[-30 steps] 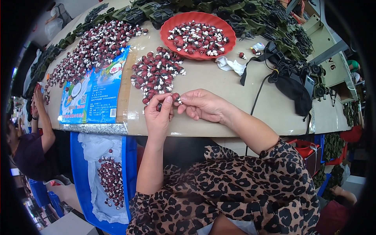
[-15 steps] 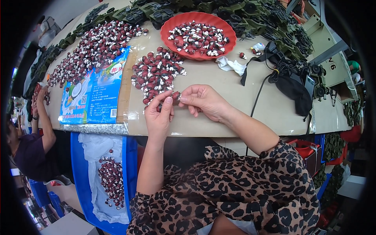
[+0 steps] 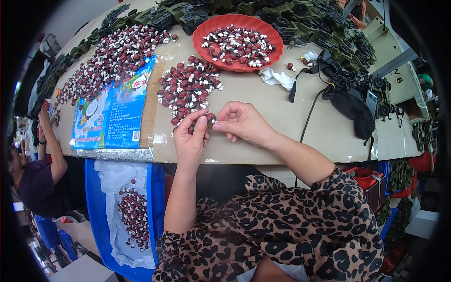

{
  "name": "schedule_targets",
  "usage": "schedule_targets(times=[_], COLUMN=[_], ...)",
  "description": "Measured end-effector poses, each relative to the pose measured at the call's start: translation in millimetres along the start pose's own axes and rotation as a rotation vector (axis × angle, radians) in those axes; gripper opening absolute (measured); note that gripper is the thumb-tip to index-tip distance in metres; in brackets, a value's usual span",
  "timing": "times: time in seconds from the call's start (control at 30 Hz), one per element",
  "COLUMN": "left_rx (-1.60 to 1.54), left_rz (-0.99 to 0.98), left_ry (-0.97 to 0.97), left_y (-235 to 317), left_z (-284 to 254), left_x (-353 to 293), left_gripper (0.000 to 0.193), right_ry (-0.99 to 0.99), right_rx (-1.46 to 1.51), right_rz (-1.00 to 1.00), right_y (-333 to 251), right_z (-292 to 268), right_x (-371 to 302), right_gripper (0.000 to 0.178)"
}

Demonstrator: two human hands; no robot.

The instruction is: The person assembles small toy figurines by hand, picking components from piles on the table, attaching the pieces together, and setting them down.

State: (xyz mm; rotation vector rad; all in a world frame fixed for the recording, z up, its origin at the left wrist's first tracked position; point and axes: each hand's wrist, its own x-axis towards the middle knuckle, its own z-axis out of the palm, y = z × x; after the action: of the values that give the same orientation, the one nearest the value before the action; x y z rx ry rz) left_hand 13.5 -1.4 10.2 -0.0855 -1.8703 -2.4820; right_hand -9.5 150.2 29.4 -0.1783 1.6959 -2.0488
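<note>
Between my two hands is a small dark-red and white ball-shaped piece (image 3: 211, 117), pinched by the fingertips above the table's front part. My left hand (image 3: 191, 135) grips it from the left with thumb and forefinger. From the other side, my right hand (image 3: 244, 123) has its thumb and forefinger closed at the piece's right edge. A loose pile of the same red, white and black pieces (image 3: 183, 89) lies just beyond my left hand. Farther back, a red scalloped bowl (image 3: 201, 38) holds many more of them.
A larger heap of pieces (image 3: 117, 54) spreads left behind a blue printed sheet (image 3: 112, 117). Green toy vehicles (image 3: 300, 23) line the back. White tissue (image 3: 277, 78) and a black strap with cable (image 3: 347, 103) lie right. Below stands a blue bin (image 3: 96, 211); a co-worker's arm (image 3: 55, 150) reaches in left.
My right fingers have shifted slightly over the small piece, and it has turned or moved a little lower. My left hand stays nearly still. The co-worker's hand has moved a little.
</note>
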Motion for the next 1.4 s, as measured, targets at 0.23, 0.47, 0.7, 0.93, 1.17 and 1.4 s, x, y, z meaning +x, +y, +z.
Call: schedule_targets(times=[0.23, 0.47, 0.7, 0.93, 1.17, 1.4], left_rx=[-0.044, -0.046, -0.418, 0.417, 1.233, 1.099], left_rz=[-0.014, 0.001, 0.140, 0.220, 0.183, 0.353], left_ry=[0.000, -0.018, 0.200, 0.912, 0.781, 0.379], left_y=[-2.9, -1.7, 21.3, 36.7, 25.6, 13.2], left_z=[0.2, -1.8, -52.9, -224.7, -184.9, -41.2], left_x=[4.0, 1.5, -16.4, -82.3, -72.2, 11.4], left_gripper=[0.014, 0.012, 0.023, 0.024, 0.037, 0.044], right_ry=[-0.017, -0.026, 0.024, 0.064, 0.090, 0.176], right_rx=[0.017, 0.036, 0.026, -0.141, -0.440, -0.572], right_rz=[-0.018, -0.019, 0.003, -0.009, -0.208, -0.247], right_y=[-0.2, -2.1, -0.4, 3.7, 9.9, 9.7], right_z=[-0.9, 2.4, -7.3, -5.1, 0.4, -8.5], right_x=[0.4, 1.4, 3.6, 8.9, 10.7, 8.4], right_gripper=[0.017, 0.015, 0.016, 0.016, 0.015, 0.019])
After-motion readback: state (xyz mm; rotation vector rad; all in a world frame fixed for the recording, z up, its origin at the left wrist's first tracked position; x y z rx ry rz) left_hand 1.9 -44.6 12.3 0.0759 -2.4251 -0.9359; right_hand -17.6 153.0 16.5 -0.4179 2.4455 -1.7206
